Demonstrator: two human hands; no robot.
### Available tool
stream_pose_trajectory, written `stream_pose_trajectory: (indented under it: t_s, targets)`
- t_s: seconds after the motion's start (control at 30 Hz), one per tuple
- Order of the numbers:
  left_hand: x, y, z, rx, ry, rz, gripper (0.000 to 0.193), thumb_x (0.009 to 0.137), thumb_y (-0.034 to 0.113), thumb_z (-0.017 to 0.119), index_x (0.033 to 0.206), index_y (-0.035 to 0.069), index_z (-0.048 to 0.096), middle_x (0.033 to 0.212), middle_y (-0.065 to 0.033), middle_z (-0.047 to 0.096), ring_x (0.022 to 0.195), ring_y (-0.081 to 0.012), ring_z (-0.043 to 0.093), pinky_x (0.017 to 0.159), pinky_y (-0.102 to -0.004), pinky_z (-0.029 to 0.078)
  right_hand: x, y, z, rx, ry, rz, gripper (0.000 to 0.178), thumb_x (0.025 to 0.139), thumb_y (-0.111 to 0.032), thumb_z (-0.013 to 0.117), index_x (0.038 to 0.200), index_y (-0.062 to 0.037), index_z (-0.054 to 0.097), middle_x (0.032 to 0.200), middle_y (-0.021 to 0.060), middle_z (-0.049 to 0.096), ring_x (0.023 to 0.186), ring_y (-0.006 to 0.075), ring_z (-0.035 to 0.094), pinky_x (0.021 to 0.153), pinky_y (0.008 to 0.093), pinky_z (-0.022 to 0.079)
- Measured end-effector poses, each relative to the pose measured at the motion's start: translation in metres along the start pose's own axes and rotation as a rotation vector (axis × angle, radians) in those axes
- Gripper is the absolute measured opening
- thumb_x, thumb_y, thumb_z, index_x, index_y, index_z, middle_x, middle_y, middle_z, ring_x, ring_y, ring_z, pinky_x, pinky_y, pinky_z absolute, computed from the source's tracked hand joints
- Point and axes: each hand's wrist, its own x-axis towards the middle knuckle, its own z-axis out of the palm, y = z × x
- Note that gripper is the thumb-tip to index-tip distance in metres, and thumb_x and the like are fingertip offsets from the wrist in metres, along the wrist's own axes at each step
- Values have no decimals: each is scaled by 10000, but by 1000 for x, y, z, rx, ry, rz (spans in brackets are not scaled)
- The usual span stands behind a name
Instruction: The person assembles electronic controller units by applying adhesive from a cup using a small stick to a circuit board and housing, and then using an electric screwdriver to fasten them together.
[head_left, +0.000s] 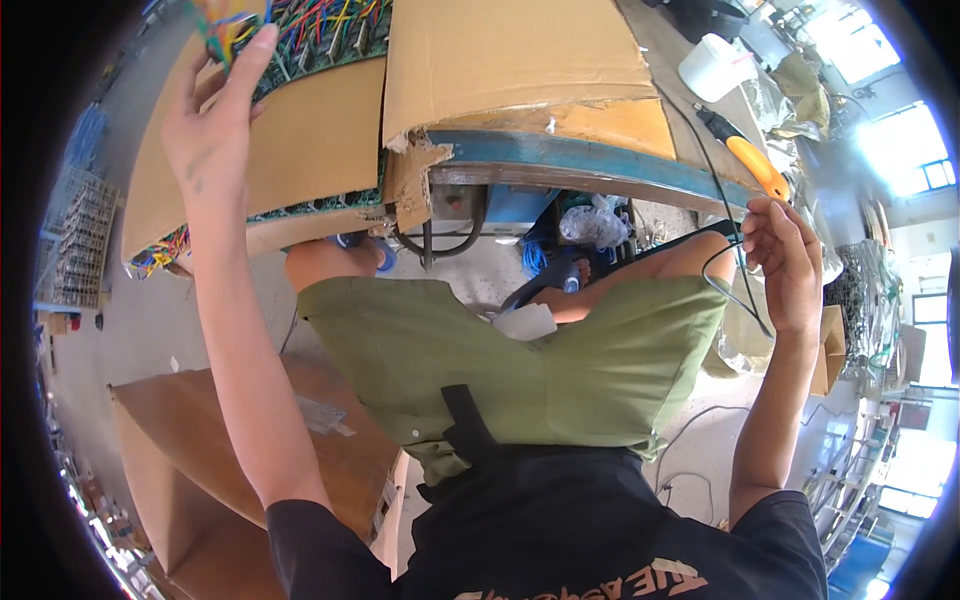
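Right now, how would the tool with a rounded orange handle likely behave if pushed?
The black-ended, orange-handled tool is probably stiff, given its solid-looking handle. The rounded shape might let it rock or roll, and its smooth-looking surface could feel slightly slippery.

Black short-sleeved shirt (570, 515) (tan lettering (672, 577)), olive shorts (580, 390), black strap (465, 420).

1. Upper left: blurred wired piece (222, 25), green, yellow, orange, blue.
2. Top, left of centre: green circuit boards (322, 58); red, yellow, blue wires (355, 15).
3. Upper centre: plain tan cardboard (510, 60); counter (560, 146) edge, teal-blue.
4. Upper right: white tub (712, 66); yellow-orange and black tool (757, 165).
5. Lower centre: olive-green shorts (550, 380); black shirt (560, 520), pale orange lettering.
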Motion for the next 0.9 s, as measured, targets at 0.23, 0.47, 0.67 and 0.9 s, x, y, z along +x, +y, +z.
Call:
stream_pose_trajectory:
  t_s: [0.23,0.47,0.67,0.9]
  targets:
    - [-14,26,6,-398,-49,-128,433,853,278,794,1132,10,598,1013,-71,664,890,-119,642,755,-299,565,-12,-32,-11,-155,35,-68,292,1013,-233,532,1094,8,675,873,41,671,740,74,577,656,203,438]
    - [-19,17,14,-310,-4,-67,405,905,238,749,1196,10,582,1074,-79,660,918,-156,669,777,-315,588,-10,13,19,-673,-861,52,240,943,-184,559,1075,-35,693,943,134,714,891,264,683,785,395,517]
    - [-36,-46,32,-163,116,-69,445,885,249,776,1214,20,581,1083,-106,647,948,-167,649,763,-324,603,59,231,82,-1185,-952,277,302,772,-248,609,884,-8,753,898,215,717,844,391,704,697,454,548]
    - [-37,-47,18,-168,222,-203,573,896,319,752,1211,-92,507,1173,-228,621,1016,-287,654,890,-371,540,109,398,113,-917,128,648,592,827,-282,651,1300,43,508,1309,247,590,1177,380,611,930,424,529]
